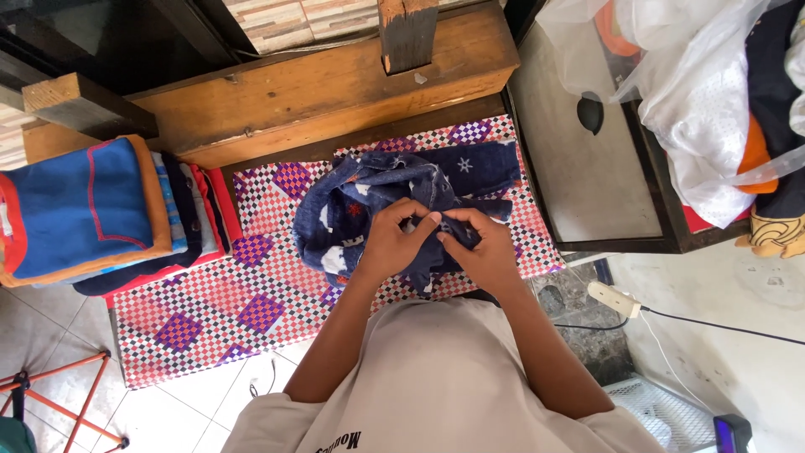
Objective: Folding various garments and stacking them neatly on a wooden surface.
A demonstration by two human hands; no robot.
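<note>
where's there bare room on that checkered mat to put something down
Bare mat lies at its near-left part, between the folded stack and the left hand. It is crowded in the middle: both hands, the right hand too, grip the dark blue starred garment there.

Surface: we see a low board covered in a red, white and purple checkered cloth (251,310), resting on the tiled floor (193,411).
On it, centre: a crumpled dark blue garment with white stars (369,189) lies directly on the checkered cloth.
Left of that garment: we find a stack of folded clothes (92,210), blue piece on top, overhanging the cloth's left edge.
</note>
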